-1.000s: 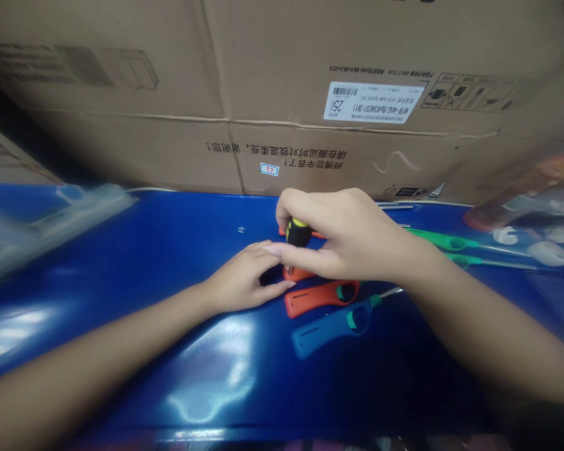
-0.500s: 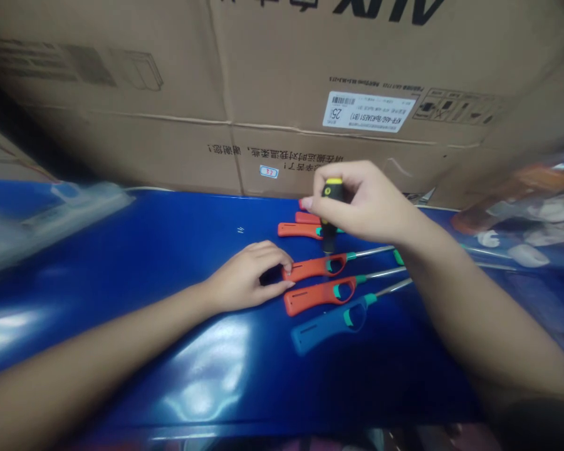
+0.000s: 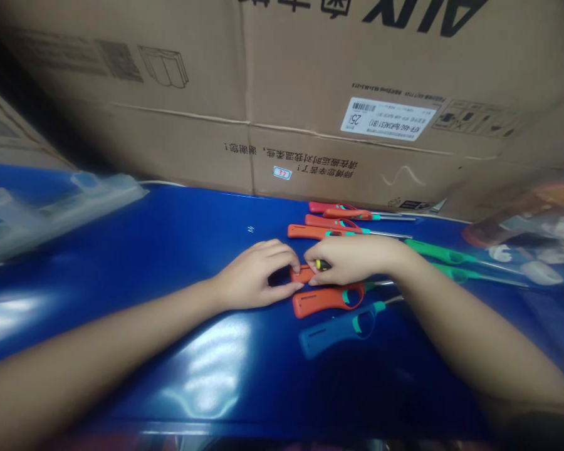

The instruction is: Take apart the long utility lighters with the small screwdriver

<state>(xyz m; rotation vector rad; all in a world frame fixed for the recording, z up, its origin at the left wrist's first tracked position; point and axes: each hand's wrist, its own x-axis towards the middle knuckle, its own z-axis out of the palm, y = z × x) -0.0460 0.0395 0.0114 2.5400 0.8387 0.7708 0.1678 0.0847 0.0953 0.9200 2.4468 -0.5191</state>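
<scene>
My left hand (image 3: 262, 274) pinches the butt end of an orange long-neck gas lighter (image 3: 301, 274) lying on the blue table (image 3: 178, 250), thumb and fingertips on either side of it. Over the same lighter is my right hand (image 3: 357, 258), closed round a screwdriver (image 3: 323, 265) with a black and yellow handle. Only the handle's yellow end shows; its shaft and tip are hidden, as is the middle of that lighter. Just below lies a second orange lighter (image 3: 319, 302), then a blue lighter (image 3: 331, 333), neither one held.
Several red and orange lighters (image 3: 310, 232) lie behind my right hand. Green lighters (image 3: 435, 252) lie to the right. A large cardboard box (image 3: 291, 81) stands along the back. Clear plastic containers (image 3: 66, 213) are at left, and blurred bagged items (image 3: 545, 232) at right.
My right hand has come down with the screwdriver, from above the table onto the lighter, and its wrist has tilted over. My left hand keeps its hold. The view has shifted slightly.
</scene>
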